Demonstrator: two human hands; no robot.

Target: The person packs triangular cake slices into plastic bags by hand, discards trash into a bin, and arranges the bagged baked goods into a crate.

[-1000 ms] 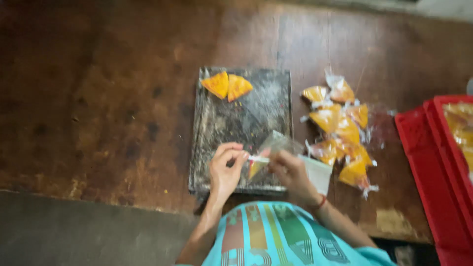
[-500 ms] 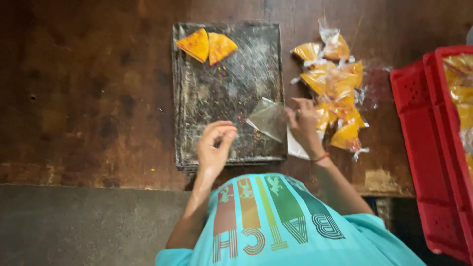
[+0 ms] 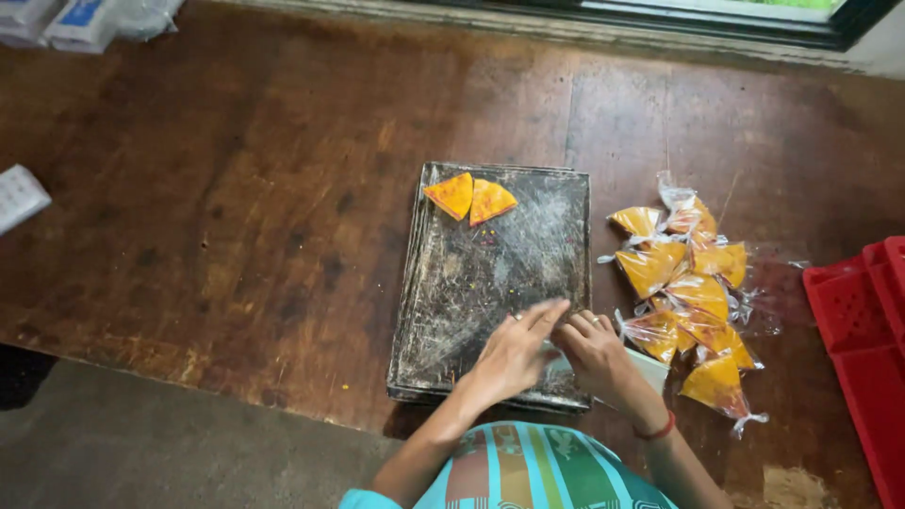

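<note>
Both hands are meeting at the six o'clock edge of the dark, scratched, flour-streaked metal baking tray (image 3: 471, 283), which is lying on the worn brown wooden table (image 3: 236, 217). The left hand (image 3: 514, 353) is lying with its fingers stretched out flat and close together, pressing down toward the right hand (image 3: 594, 353), whose fingers are curling inward; between them they seem to be working a thin clear plastic bag (image 3: 650, 369), of which only a pale corner is showing at the right hand's four o'clock, so I cannot tell exactly how it is being pinched. That film looks feather-light, limp and slippery, best taken at its open rim between fingertips. At the tray's twelve o'clock end two orange triangular wedges of flat food (image 3: 468, 198) are lying touching each other; they look light, stiff and likely brittle, so holding them by the edges seems safest. At three o'clock of the tray a heap of already bagged orange wedges (image 3: 688, 283) is resting, and a red plastic crate (image 3: 863, 349) is standing further that way.
</note>
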